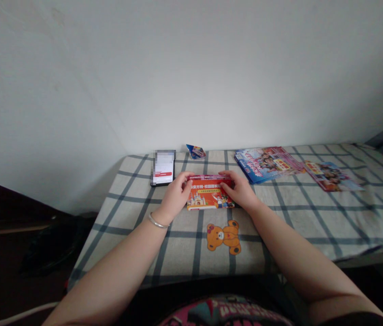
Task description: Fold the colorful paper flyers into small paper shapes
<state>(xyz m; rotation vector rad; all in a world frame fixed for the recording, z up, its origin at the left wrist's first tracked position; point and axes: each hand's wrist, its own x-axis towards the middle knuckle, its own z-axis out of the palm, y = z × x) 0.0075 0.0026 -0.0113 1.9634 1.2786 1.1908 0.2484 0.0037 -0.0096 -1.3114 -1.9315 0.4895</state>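
A red and orange printed flyer (208, 194), folded over, lies on the checked tablecloth in front of me. A castle and cartoon figures are printed on it. My left hand (176, 192) grips its left edge, thumb on top. At the right end, my right hand (239, 188) holds it the same way, with the thumb pressed on the printed face. The undersides of the fingers are hidden. Just left of my left hand lies a phone (164, 168) with a lit screen. Behind the flyer sits a small folded blue paper piece (196, 151).
A stack of blue and pink flyers (268, 163) lies at the back right, with another flyer (334, 175) beside it. The tablecloth (137, 213) bears a printed teddy bear (224, 237) near the front edge. A white wall (191, 72) stands right behind the table.
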